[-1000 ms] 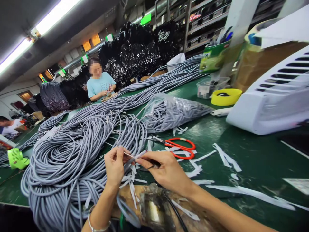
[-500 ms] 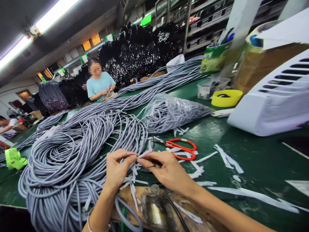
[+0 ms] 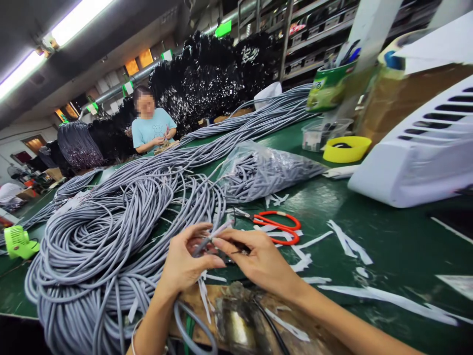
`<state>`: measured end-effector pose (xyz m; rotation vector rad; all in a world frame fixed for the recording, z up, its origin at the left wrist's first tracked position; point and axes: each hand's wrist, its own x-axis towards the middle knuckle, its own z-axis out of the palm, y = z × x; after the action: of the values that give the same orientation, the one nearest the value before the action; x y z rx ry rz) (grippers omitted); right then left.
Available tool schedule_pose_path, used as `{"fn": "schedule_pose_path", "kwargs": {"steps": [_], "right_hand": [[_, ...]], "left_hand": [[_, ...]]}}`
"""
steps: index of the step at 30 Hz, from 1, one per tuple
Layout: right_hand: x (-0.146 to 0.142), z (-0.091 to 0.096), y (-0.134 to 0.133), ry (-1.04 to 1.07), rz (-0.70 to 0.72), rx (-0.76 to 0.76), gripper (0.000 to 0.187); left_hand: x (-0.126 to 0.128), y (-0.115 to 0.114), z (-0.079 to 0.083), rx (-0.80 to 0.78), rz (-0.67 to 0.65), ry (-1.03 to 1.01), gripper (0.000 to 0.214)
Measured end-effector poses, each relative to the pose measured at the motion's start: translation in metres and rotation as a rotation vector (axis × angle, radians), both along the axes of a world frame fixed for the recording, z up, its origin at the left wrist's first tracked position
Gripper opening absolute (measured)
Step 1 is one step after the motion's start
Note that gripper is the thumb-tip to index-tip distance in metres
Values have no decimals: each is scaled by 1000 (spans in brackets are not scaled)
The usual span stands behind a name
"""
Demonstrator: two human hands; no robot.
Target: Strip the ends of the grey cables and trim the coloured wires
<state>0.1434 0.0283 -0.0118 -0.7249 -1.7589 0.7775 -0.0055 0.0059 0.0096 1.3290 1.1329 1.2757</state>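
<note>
My right hand [image 3: 260, 259] pinches a grey cable [image 3: 202, 245] near its pale, stripped-looking end. That end points up and to the right past the fingertips. Something small and dark shows under the right fingers, too hidden to name. Around the same cable curves my left hand [image 3: 181, 261], open, with its thumb apart from the fingers. Beneath both hands lies a worn wooden board [image 3: 201, 308] carrying a metal fixture [image 3: 238, 320]. A loop of grey cable [image 3: 195, 323] hangs below the left wrist. Red-handled scissors [image 3: 279, 224] lie just beyond the right hand.
Large coils of grey cable [image 3: 99, 236] fill the left side. A plastic bag [image 3: 269, 172] of short cable pieces lies ahead. White strips [image 3: 388, 298], a yellow ring [image 3: 347, 149] and a white slotted housing [image 3: 410, 162] are at right. A co-worker [image 3: 153, 125] sits across the table.
My left thumb and fingers have spread from their pinch at the cable. More of the grey cable shows between the hands. The right hand keeps its pinch.
</note>
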Motion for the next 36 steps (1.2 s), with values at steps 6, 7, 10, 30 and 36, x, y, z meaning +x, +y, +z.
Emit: {"fn": "schedule_pose_path", "kwargs": {"steps": [6,7,10,30,36], "right_hand": [[6,1,3,53,-224,-127,29],[6,1,4,60,-253,-133,29],[7,0,5,69,-296,-141,28],[-6,-1,-11,-7,-251,514,14],[1,1,-5,63,-214,217,17]], "left_hand": [[6,-2,5,-83,61,9,24],[6,-2,4,-75,52,-2,26],[5,-3,2,-54,45,-38,30],[9,-6,-3,117,91,-14,32],[11,-10,0,252,146,137,15]]}}
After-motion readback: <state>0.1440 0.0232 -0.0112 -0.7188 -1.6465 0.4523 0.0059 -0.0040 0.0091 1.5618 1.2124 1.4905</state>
